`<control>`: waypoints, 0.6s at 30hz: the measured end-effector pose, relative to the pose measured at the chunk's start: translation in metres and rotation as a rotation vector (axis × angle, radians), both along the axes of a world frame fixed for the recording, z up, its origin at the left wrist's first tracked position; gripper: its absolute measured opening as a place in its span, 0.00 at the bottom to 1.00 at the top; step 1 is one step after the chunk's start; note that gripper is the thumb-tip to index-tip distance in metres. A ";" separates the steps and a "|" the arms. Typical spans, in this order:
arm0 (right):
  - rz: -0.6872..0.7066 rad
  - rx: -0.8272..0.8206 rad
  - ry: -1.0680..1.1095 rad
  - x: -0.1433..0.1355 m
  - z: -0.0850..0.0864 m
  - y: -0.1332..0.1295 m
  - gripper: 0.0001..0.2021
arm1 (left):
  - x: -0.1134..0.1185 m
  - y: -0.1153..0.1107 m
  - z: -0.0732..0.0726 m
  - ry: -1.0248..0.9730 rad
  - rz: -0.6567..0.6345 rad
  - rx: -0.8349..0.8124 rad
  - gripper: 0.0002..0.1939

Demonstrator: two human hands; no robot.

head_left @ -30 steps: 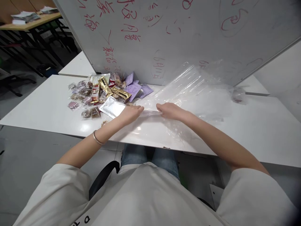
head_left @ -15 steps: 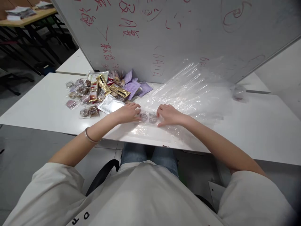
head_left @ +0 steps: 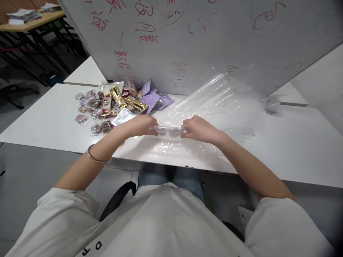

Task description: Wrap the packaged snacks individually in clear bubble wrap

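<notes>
A clear plastic packet (head_left: 169, 132) with two dim round shapes inside is stretched between my hands above the near part of the white table (head_left: 53, 123). My left hand (head_left: 144, 125) pinches its left end, fingers closed. At the other end my right hand (head_left: 197, 129) grips it the same way. Below and behind lies a large, crumpled sheet of clear plastic (head_left: 214, 101), spread to the right and up against the whiteboard. A silver pouch (head_left: 124, 116) lies just behind my left hand and is partly covered by it.
Left of the hands is a pile of wrapped snacks, with gold sachets (head_left: 136, 104), purple packets (head_left: 151, 100) and wrapped cookies (head_left: 100, 126). A whiteboard (head_left: 160, 50) with red writing stands along the back. A small clear wrapper (head_left: 273, 106) sits far right.
Both hands have closed on the packet's ends, where their fingers were more spread. The packet has been raised and tipped, so its round contents now appear edge-on.
</notes>
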State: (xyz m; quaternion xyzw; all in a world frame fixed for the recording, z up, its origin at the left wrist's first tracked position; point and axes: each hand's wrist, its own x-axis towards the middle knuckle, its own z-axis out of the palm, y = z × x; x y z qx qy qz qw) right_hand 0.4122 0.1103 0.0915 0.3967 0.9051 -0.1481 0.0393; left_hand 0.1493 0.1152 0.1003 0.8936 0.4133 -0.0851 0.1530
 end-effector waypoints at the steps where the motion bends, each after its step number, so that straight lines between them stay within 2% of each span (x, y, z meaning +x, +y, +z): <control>1: -0.016 -0.007 0.035 0.003 0.007 -0.002 0.09 | -0.001 -0.002 0.008 -0.004 0.027 -0.002 0.16; 4: -0.061 -0.057 0.105 0.006 0.019 -0.003 0.07 | -0.001 0.000 0.023 0.021 0.085 -0.048 0.17; 6: -0.088 -0.045 0.092 0.005 0.014 0.002 0.05 | 0.001 0.007 0.021 0.056 0.084 -0.045 0.15; 8: -0.105 0.011 0.032 0.002 -0.001 0.009 0.07 | 0.004 0.014 0.007 0.109 0.060 0.039 0.11; 10: -0.079 0.080 -0.048 -0.002 -0.023 0.016 0.09 | 0.007 0.017 -0.017 0.166 0.021 0.185 0.08; 13: 0.030 0.126 -0.132 -0.005 -0.051 0.021 0.09 | 0.006 0.013 -0.056 0.215 -0.081 0.360 0.12; 15: 0.092 0.118 -0.123 -0.004 -0.061 0.019 0.08 | 0.001 0.010 -0.075 0.212 -0.153 0.392 0.14; 18: 0.096 -0.024 -0.035 0.001 -0.060 0.014 0.08 | -0.008 0.009 -0.086 0.120 -0.215 0.382 0.24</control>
